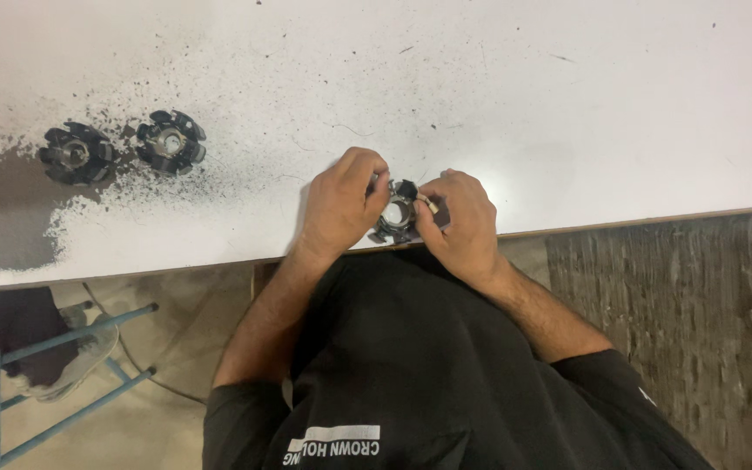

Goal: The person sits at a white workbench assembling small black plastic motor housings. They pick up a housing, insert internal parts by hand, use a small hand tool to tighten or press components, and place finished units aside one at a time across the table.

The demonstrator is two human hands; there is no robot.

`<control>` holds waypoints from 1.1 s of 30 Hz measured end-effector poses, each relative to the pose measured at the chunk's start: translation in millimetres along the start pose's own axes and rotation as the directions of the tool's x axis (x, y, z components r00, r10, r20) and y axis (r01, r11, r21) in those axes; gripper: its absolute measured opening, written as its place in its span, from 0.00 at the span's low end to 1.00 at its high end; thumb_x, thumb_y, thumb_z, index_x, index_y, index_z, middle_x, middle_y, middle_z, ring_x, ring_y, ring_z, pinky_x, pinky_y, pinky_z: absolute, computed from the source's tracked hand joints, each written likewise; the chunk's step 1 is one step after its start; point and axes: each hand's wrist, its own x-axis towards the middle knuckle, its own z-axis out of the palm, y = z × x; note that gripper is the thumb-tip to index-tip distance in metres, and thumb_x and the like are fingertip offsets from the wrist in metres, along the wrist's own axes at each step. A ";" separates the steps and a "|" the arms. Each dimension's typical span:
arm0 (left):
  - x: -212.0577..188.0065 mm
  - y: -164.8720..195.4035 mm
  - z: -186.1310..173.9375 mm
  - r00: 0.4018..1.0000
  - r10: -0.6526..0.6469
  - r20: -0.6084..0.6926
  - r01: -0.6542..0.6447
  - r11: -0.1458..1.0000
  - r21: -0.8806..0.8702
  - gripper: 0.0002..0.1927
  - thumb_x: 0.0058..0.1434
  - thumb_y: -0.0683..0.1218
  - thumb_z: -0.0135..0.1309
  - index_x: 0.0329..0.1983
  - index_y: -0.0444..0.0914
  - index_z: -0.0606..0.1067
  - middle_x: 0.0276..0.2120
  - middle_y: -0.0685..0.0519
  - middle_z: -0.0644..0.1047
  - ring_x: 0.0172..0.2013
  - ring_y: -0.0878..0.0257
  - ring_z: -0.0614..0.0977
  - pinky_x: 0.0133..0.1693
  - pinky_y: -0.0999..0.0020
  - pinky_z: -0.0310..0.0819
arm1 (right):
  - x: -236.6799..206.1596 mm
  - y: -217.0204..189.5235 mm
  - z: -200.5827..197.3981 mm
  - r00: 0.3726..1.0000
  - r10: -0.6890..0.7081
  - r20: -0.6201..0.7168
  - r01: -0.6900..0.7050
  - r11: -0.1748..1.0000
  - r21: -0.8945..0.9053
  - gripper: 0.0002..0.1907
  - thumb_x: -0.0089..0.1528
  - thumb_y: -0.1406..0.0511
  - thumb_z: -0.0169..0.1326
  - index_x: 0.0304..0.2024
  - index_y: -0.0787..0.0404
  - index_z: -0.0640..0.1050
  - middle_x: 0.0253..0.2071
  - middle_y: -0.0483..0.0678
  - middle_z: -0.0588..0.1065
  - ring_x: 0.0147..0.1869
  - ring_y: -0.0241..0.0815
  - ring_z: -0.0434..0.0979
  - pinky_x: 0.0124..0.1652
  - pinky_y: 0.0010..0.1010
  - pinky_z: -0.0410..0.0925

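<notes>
We wear a black short-sleeved shirt, its sleeves ending above the elbows, so both forearms are bare. White print crosses the chest in a block and a line of letters. No gloves, watch or rings show.

part: small round black metal piece with finned rim and pale open centre
pose: bore facing up
place: near table edge, pinched between both hands
</notes>
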 end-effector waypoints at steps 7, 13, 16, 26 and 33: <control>1.5 7.2 3.2 1.000 -0.021 0.000 0.021 0.998 0.053 0.05 0.67 0.44 0.56 0.42 0.39 0.73 0.40 0.52 0.78 0.34 0.53 0.82 0.32 0.58 0.76 | -2.6 2.1 -0.5 0.994 0.099 0.043 -0.101 0.994 0.047 0.10 0.61 0.73 0.63 0.43 0.63 0.76 0.38 0.51 0.75 0.39 0.49 0.76 0.38 0.38 0.69; -18.1 15.8 -13.6 0.987 0.160 -0.033 -0.158 0.985 0.062 0.08 0.61 0.40 0.60 0.41 0.38 0.74 0.46 0.53 0.77 0.43 0.55 0.81 0.42 0.60 0.78 | -2.9 5.4 -2.1 0.999 0.046 0.019 -0.046 0.999 0.019 0.11 0.60 0.73 0.63 0.43 0.62 0.75 0.37 0.50 0.74 0.39 0.50 0.75 0.39 0.39 0.67; -21.3 15.5 -16.5 0.982 0.187 0.010 -0.187 0.976 0.111 0.08 0.58 0.40 0.61 0.38 0.38 0.74 0.46 0.53 0.76 0.45 0.56 0.81 0.43 0.61 0.78 | -2.8 4.2 -1.5 0.999 0.032 0.011 -0.032 0.999 0.016 0.12 0.60 0.73 0.63 0.44 0.61 0.76 0.37 0.50 0.74 0.40 0.51 0.75 0.40 0.40 0.67; -26.6 19.9 -8.7 0.997 0.051 0.050 -0.055 0.995 0.081 0.08 0.64 0.41 0.59 0.44 0.37 0.74 0.45 0.52 0.77 0.40 0.52 0.82 0.40 0.58 0.79 | -6.2 0.0 1.1 0.996 -0.079 -0.045 0.082 0.995 0.061 0.12 0.60 0.74 0.60 0.45 0.63 0.74 0.43 0.52 0.76 0.49 0.55 0.77 0.60 0.51 0.69; -32.9 12.8 -4.7 0.999 -0.004 0.036 0.005 0.999 -0.037 0.07 0.63 0.40 0.58 0.43 0.38 0.74 0.45 0.52 0.78 0.40 0.53 0.83 0.40 0.59 0.79 | -15.4 12.0 6.2 0.975 -0.223 0.003 0.222 0.972 0.080 0.13 0.54 0.73 0.62 0.40 0.61 0.75 0.39 0.51 0.75 0.51 0.53 0.78 0.63 0.57 0.66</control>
